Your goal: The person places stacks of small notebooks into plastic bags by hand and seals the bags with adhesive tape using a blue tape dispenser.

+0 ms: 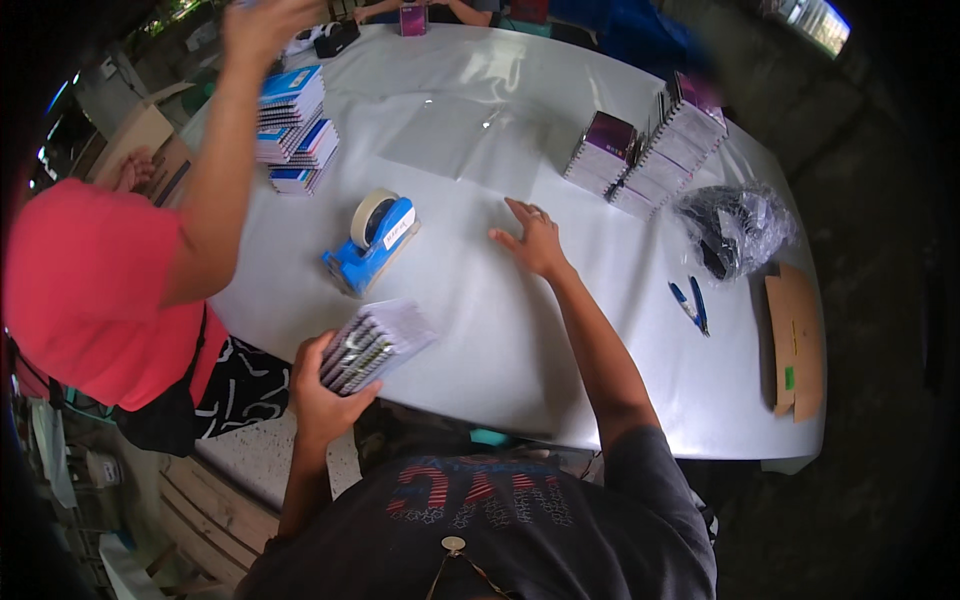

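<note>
While the left grip (318,398) clasps blurred spiral notebooks (372,347), right grip (537,242) released, coworker's raised hand (268,30) cut off

Lettering (430,489) marks the shirt (600,535) and the label (399,229) on the tape dispenser (362,262).

On the pale table (480,370), blue notebooks (292,135) are stacked far left, a tape dispenser (368,262) nearer. Purple notebooks (608,140) stand far right; nearer, on the right, lie a plastic bag (738,232), a slim blue tool (701,310) and cardboard (792,345).
</note>
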The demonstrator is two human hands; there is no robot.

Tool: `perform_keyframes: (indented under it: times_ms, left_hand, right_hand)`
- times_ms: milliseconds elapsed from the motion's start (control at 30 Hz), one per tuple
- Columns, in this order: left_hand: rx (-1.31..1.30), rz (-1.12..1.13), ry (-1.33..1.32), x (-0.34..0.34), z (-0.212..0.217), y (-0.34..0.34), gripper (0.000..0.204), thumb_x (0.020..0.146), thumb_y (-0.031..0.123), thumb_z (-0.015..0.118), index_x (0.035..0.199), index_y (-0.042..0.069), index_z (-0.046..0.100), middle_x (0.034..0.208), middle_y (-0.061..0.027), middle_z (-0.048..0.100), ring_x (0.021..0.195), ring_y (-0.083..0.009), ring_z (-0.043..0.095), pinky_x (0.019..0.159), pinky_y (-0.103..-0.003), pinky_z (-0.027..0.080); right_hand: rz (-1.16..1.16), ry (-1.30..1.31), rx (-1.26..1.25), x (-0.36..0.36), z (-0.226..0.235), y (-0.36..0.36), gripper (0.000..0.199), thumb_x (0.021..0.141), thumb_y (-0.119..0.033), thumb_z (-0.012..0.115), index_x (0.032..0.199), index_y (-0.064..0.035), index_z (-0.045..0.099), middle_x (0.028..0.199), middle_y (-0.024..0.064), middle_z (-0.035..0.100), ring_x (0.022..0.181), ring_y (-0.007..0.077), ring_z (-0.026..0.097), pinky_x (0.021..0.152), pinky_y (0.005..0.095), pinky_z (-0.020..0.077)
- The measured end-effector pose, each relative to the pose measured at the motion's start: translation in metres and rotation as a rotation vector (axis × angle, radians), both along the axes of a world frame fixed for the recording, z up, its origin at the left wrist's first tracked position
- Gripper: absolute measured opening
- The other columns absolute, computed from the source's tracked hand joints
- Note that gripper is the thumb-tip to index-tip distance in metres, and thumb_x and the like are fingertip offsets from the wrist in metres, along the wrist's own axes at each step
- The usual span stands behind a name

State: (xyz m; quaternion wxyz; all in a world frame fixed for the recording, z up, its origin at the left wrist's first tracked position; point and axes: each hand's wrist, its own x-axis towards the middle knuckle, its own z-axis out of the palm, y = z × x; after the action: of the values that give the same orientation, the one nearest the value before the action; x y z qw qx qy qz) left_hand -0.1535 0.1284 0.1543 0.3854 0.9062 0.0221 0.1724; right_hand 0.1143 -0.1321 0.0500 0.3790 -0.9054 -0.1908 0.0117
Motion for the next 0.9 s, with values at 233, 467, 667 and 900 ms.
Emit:
perform_keyframes:
  times_ms: [233,467,667,900]
  left_hand:
    - [0.173,0.530,-0.216,0.023,0.015,0.044,0.064,0.059,0.011,0.080,0.115,0.000,0.052,0.109,-0.0157,0.056,0.101,-0.0286,0.055,0.089,-0.038,0.042]
    - [0.742,0.792,0.016,0.108,-0.017,0.130,0.067,0.064,0.022,0.077,0.124,0.011,0.051,0.120,-0.0087,0.054,0.112,-0.0304,0.049,0.090,-0.046,0.041]
    - [0.835,0.847,0.290,0.160,-0.016,0.140,0.060,0.075,0.027,0.072,0.129,0.017,0.049,0.126,-0.0076,0.052,0.118,-0.0294,0.045,0.095,-0.049,0.036]
    - [0.217,-0.045,-0.230,0.153,-0.001,-0.037,0.044,0.082,0.013,0.066,0.123,0.003,0.052,0.120,-0.0136,0.055,0.112,-0.0284,0.049,0.098,-0.039,0.036]
  right_hand:
    - [-0.085,-0.096,-0.391,0.044,-0.031,0.021,0.076,0.086,-0.064,0.041,0.142,-0.0138,0.031,0.149,0.0119,0.026,0.139,0.0349,0.017,0.111,0.0469,0.0139]
    - [0.044,-0.247,-0.341,-0.050,-0.022,-0.020,0.063,0.086,-0.054,0.050,0.134,-0.0136,0.044,0.141,0.0103,0.038,0.131,0.0321,0.031,0.107,0.0455,0.0235]
    - [0.059,-0.147,-0.341,-0.152,0.016,-0.090,0.059,0.085,-0.050,0.055,0.132,-0.0156,0.046,0.138,0.0089,0.041,0.129,0.0308,0.034,0.107,0.0451,0.0243]
    - [-0.060,-0.074,-0.375,-0.240,0.029,-0.144,0.043,0.081,-0.041,0.063,0.114,-0.0150,0.059,0.122,0.0057,0.051,0.118,0.0262,0.043,0.099,0.0457,0.0289]
